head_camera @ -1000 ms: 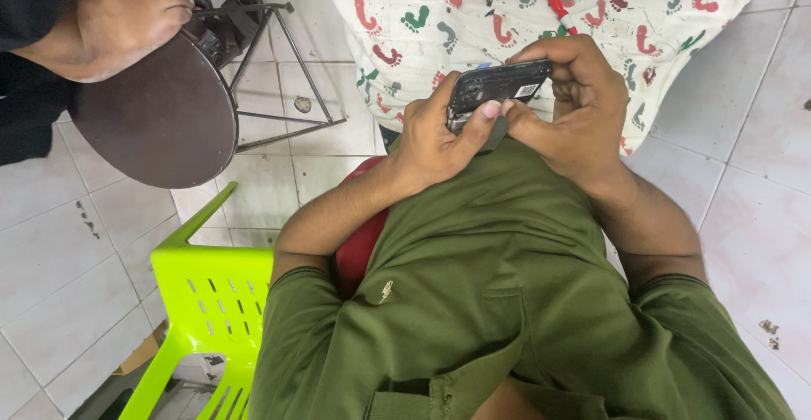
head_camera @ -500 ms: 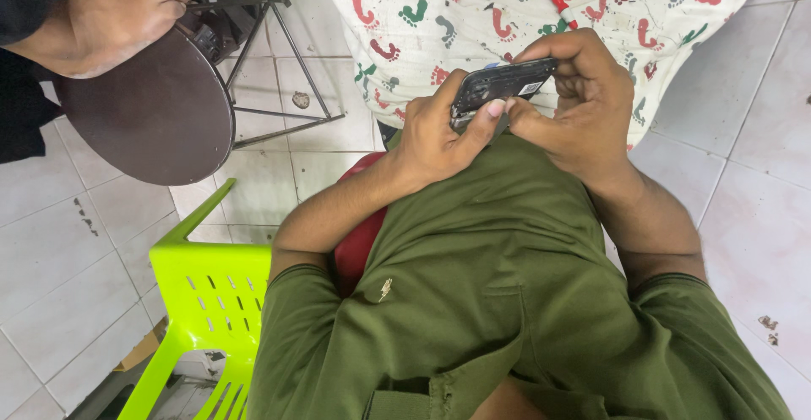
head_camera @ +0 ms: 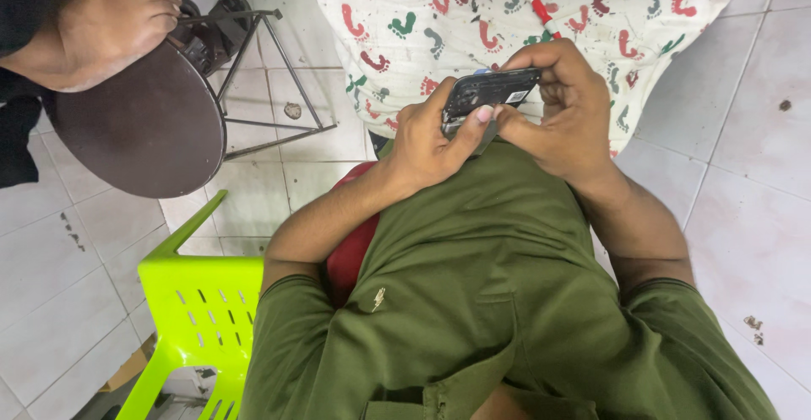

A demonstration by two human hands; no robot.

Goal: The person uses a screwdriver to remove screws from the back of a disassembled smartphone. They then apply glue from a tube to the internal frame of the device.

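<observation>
Both my hands hold a small dark opened phone (head_camera: 488, 92) in front of my chest. My left hand (head_camera: 427, 145) grips its left end, with the thumb pressed on the lower edge. My right hand (head_camera: 564, 111) wraps the right end from above, fingers curled over the back. The phone's open back shows dark inner parts. My olive green shirt (head_camera: 473, 302) fills the lower part of the view.
A white cloth with coloured footprint shapes (head_camera: 507, 14) lies beyond my hands, with a red-tipped tool (head_camera: 541, 10) on it. At upper left, another person's bare foot (head_camera: 110, 23) rests on a round brown stool (head_camera: 144, 133). A lime green plastic chair (head_camera: 203, 310) stands at lower left on the tiled floor.
My hands and the phone keep the same grip; the view has shifted slightly. The other person's foot has moved a little on the stool.
</observation>
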